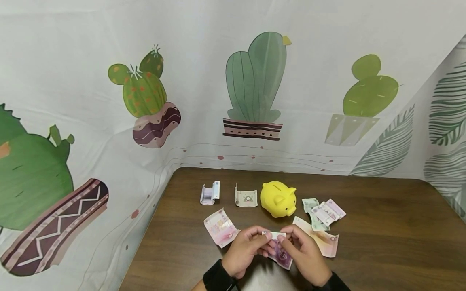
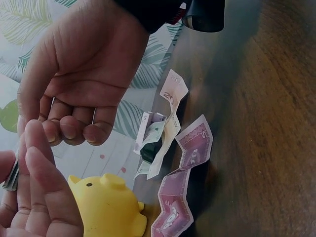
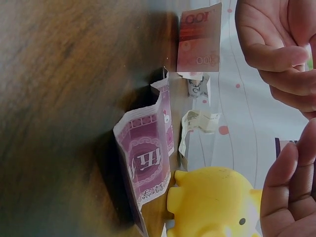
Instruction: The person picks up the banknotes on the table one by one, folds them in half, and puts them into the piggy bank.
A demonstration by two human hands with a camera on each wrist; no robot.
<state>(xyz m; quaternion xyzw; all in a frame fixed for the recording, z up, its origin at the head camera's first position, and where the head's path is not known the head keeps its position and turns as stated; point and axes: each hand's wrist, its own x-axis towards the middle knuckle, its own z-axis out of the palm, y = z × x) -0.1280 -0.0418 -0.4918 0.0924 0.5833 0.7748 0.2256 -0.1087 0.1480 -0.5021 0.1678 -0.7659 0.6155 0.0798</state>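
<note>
My left hand (image 1: 243,251) and right hand (image 1: 307,255) meet at the front of the table, thumbs on top. Between them they pinch a small, pale folded banknote (image 1: 275,235) by its two ends. Its edge shows in the left wrist view as a thin greenish strip (image 2: 12,178); the rest is hidden by fingers. Below the hands a creased purple banknote (image 1: 283,257) lies on the table, standing up in zigzag folds in the right wrist view. A yellow piggy bank (image 1: 278,199) stands just beyond the hands, with a slot on its back.
Left of the hands lies a pinkish-red banknote (image 1: 221,228). Two curled notes, one bluish-purple (image 1: 209,194) and one pale olive (image 1: 247,198), sit farther back. An orange-toned note (image 1: 322,239) and a green note (image 1: 310,205) under pale purple paper (image 1: 329,212) lie on the right.
</note>
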